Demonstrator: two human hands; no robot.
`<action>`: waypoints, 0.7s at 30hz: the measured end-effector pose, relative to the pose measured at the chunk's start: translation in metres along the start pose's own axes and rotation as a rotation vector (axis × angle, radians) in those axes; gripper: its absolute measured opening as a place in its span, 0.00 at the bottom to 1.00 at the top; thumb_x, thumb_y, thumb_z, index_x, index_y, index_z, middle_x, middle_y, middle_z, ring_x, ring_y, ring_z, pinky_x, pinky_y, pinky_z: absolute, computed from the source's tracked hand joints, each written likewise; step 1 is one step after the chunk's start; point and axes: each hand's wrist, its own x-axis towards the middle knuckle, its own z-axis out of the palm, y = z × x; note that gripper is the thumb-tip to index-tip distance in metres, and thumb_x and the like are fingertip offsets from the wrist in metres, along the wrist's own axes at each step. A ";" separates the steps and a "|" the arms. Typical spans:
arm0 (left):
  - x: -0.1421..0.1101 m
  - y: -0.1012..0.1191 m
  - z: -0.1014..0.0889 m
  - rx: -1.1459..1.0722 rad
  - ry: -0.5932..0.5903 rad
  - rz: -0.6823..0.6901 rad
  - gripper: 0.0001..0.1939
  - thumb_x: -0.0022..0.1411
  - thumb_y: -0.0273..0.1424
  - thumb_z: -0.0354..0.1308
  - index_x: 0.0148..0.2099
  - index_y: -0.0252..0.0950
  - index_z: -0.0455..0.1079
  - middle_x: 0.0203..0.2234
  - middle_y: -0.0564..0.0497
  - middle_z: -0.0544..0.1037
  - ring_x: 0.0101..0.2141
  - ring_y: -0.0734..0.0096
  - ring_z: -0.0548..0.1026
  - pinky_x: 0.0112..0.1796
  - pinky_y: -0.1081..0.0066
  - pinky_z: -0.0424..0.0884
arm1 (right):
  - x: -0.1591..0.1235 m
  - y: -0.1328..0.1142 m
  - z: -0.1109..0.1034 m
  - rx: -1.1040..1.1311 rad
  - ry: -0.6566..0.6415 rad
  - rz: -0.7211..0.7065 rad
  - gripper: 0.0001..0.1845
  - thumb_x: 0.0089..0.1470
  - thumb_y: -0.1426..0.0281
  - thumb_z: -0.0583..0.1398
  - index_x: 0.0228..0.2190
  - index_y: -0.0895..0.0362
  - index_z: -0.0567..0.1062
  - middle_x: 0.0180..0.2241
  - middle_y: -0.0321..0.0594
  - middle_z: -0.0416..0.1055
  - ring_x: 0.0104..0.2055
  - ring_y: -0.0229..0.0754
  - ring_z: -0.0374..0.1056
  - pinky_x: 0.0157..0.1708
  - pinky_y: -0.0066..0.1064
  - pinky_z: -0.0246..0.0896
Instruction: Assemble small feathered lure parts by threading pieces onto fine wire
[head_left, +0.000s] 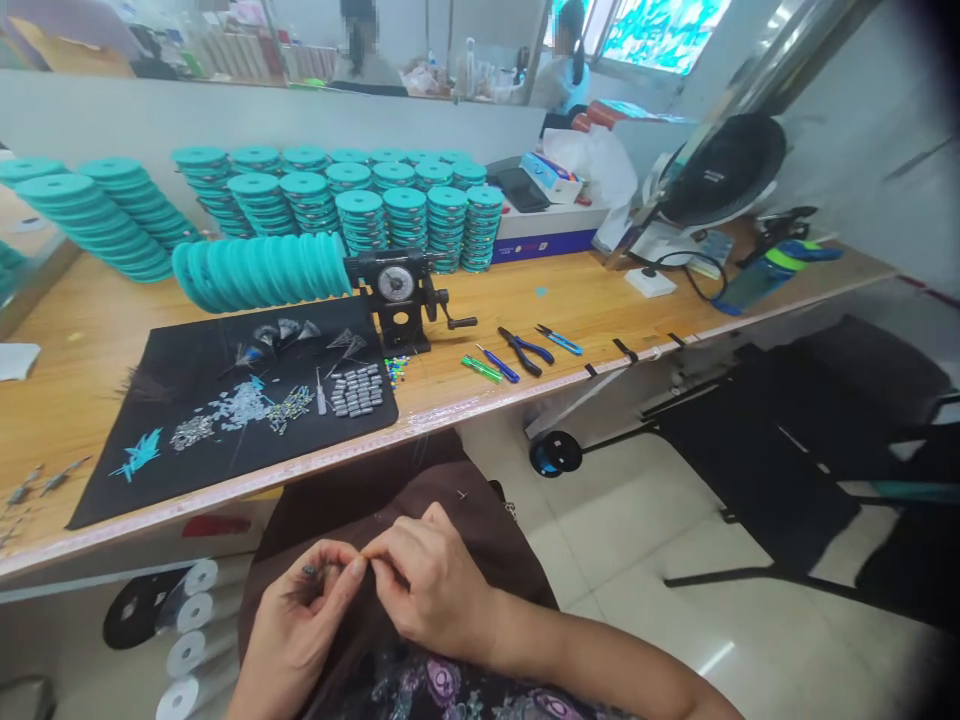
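Observation:
Over the brown cloth (322, 520) on my lap, my left hand (304, 605) and my right hand (435, 575) meet fingertip to fingertip. Both are closed in a pinch, and whatever sits between the tips is too small to make out. A small dark grey piece (309, 571) shows among the curled fingers of my left hand. Beyond them, a black mat (225, 470) on the table carries small parts: grey cylinders (356, 390), clear bits (244, 403), metal pieces (193, 431), turquoise slivers (141, 455) and a small screwdriver (321, 395).
A hand-cranked winder (397, 290) holds a row of turquoise spools (262, 270); stacks of similar spools (360, 215) stand behind. Pliers (525, 350), blue snips (559, 339) and a green tube (481, 369) lie right of it. Farther right are a bottle (769, 278) and black chair (757, 450).

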 end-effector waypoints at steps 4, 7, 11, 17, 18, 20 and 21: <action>-0.001 -0.003 -0.004 -0.209 -0.085 -0.180 0.16 0.47 0.39 0.72 0.31 0.35 0.73 0.23 0.56 0.72 0.24 0.78 0.67 0.26 0.81 0.67 | 0.001 0.012 -0.002 -0.039 -0.002 0.101 0.06 0.47 0.75 0.58 0.30 0.55 0.69 0.25 0.30 0.71 0.26 0.36 0.65 0.35 0.31 0.50; 0.003 -0.002 -0.017 -0.456 0.050 -0.367 0.22 0.38 0.38 0.77 0.36 0.38 0.75 0.27 0.56 0.75 0.25 0.78 0.70 0.27 0.80 0.71 | 0.004 0.036 -0.014 -0.102 -0.001 0.260 0.07 0.45 0.76 0.59 0.30 0.55 0.70 0.24 0.30 0.71 0.26 0.37 0.66 0.37 0.30 0.53; 0.010 -0.001 -0.029 -0.471 0.107 -0.371 0.22 0.37 0.37 0.77 0.35 0.38 0.76 0.22 0.60 0.72 0.18 0.85 0.62 0.20 0.86 0.64 | 0.003 0.085 -0.036 -0.174 0.019 0.398 0.06 0.48 0.77 0.58 0.30 0.56 0.73 0.24 0.35 0.73 0.27 0.41 0.68 0.33 0.31 0.56; 0.020 -0.026 -0.019 -0.011 0.078 -0.170 0.25 0.37 0.48 0.73 0.29 0.33 0.74 0.21 0.55 0.73 0.25 0.72 0.69 0.25 0.79 0.67 | 0.001 0.123 -0.069 -0.216 -0.010 0.405 0.10 0.60 0.72 0.55 0.38 0.57 0.77 0.36 0.44 0.77 0.38 0.45 0.73 0.40 0.32 0.63; 0.019 -0.031 -0.017 0.043 0.073 -0.139 0.25 0.38 0.49 0.72 0.29 0.34 0.74 0.19 0.55 0.71 0.23 0.73 0.67 0.23 0.78 0.65 | 0.001 0.119 -0.072 -0.242 0.004 0.401 0.12 0.62 0.74 0.54 0.40 0.60 0.77 0.39 0.49 0.76 0.43 0.48 0.72 0.43 0.36 0.63; 0.015 -0.034 -0.014 0.119 0.041 -0.129 0.25 0.40 0.51 0.71 0.29 0.34 0.73 0.18 0.56 0.69 0.21 0.73 0.65 0.21 0.77 0.63 | 0.001 0.101 -0.070 -0.273 -0.004 0.362 0.14 0.62 0.77 0.52 0.40 0.63 0.77 0.41 0.55 0.75 0.46 0.51 0.70 0.48 0.41 0.60; 0.012 -0.031 -0.012 0.138 0.022 -0.141 0.25 0.41 0.51 0.70 0.29 0.34 0.72 0.18 0.56 0.69 0.20 0.73 0.64 0.20 0.77 0.63 | 0.001 0.088 -0.064 -0.270 -0.032 0.320 0.14 0.62 0.78 0.52 0.40 0.62 0.77 0.41 0.53 0.75 0.46 0.51 0.70 0.49 0.41 0.60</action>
